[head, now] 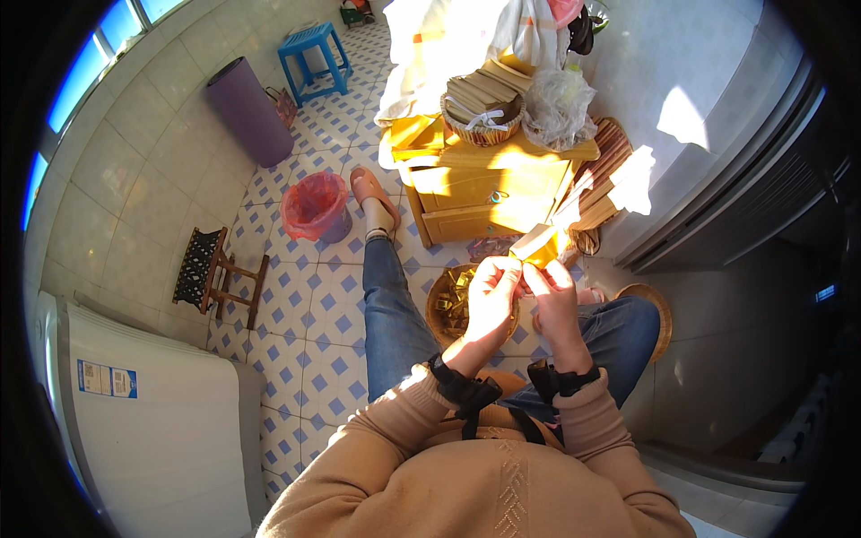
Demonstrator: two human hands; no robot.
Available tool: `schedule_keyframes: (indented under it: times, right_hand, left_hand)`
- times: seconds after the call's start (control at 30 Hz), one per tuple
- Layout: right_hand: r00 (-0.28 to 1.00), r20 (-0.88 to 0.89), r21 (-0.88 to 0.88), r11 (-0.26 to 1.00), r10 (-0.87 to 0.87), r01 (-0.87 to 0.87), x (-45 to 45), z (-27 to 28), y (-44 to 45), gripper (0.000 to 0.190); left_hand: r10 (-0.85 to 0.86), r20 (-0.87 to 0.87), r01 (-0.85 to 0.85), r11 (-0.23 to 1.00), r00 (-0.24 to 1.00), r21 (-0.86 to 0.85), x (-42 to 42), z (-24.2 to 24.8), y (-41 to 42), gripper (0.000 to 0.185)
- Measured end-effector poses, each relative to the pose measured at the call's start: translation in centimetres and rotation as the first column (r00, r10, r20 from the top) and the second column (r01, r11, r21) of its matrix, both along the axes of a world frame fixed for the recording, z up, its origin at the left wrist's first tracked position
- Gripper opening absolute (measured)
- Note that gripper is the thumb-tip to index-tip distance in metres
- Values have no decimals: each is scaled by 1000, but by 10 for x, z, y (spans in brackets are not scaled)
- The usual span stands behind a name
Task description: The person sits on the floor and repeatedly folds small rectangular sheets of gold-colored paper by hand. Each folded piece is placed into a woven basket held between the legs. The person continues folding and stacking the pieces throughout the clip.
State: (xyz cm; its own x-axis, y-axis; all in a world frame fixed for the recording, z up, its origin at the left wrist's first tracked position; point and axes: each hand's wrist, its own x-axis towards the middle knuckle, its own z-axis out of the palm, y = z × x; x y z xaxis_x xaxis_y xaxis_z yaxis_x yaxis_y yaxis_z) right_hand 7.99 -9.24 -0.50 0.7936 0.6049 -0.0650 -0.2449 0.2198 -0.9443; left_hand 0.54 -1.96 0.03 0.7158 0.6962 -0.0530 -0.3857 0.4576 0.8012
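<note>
Both hands meet in bright sunlight over my lap, pinching the near edge of a gold-coloured paper sheet [536, 246] with a pale panel. My left hand [493, 296] grips it from the left side, and my right hand [555, 299] from the right, thumbs close together. Below and left of them, a round basket [434, 311] on the floor holds many small folded gold paper pieces [452, 301]; my left hand and forearm hide part of it. A stack of gold paper [416, 134] lies on the wooden cabinet, beside a woven basket [485, 134] filled with papers.
The wooden cabinet [484, 191] stands ahead, with a clear plastic bag [559, 111] on top. Leftward are a bin with a red liner [315, 205], a purple roll [250, 114], a blue plastic stool [315, 57], a folding stool [218, 276] and a white appliance [155, 430].
</note>
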Motion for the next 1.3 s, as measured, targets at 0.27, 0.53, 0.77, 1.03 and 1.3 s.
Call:
schedule_keyframes:
  times: [0.27,0.53,0.77,1.03,1.3]
  right_hand:
    - [995,-48,11,996,-86,86,20,2,-16,24]
    - [887,459,17,999,-47,44,34,12,-18,21]
    - [910,391,-130,987,140,-96,42,10,-25,10]
    - [985,159,18,997,69,-73,37,9,-17,17]
    - [917,313,-134,968,246,-214,32,34,-32,13]
  left_hand:
    - [-77,-65,77,997,995,-8,-5,-11,35,10]
    - [-261,-187,295,938,947,181,-15,-6,48,7]
    - [-364,-133,384,901,922,201,-23,0,67,13]
    - [-213,-115,242,863,970,444,-21,1,60,10]
    - [-316,-185,366,823,931,435,-30,21,65,7]
